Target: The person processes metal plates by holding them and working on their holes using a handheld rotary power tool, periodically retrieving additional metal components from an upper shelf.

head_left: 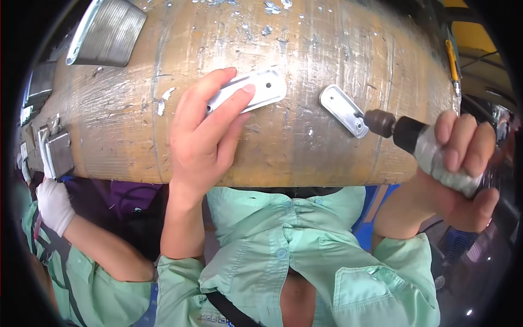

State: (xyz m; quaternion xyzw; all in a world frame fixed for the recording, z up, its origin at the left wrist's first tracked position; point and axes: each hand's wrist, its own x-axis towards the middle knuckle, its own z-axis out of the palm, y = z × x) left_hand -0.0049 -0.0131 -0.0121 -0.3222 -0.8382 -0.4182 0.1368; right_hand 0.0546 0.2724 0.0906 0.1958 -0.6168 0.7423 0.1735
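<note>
Drill (408, 134), seemingly, in right hand (460, 158); left (202, 122) holds plate (277, 87).

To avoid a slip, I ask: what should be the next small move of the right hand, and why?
Probably lift the black power tool with dark metal chuck in the right hand clear of the loose oblong silver metal piece. Its tip is right at that piece, which no fingers steady; the left hand holds the other silver piece.

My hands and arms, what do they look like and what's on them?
Your left hand and right hand are bare: no gloves, rings or watch show. Loose, mint-green sleeves stop around the elbows, with no markings visible on them.
</note>
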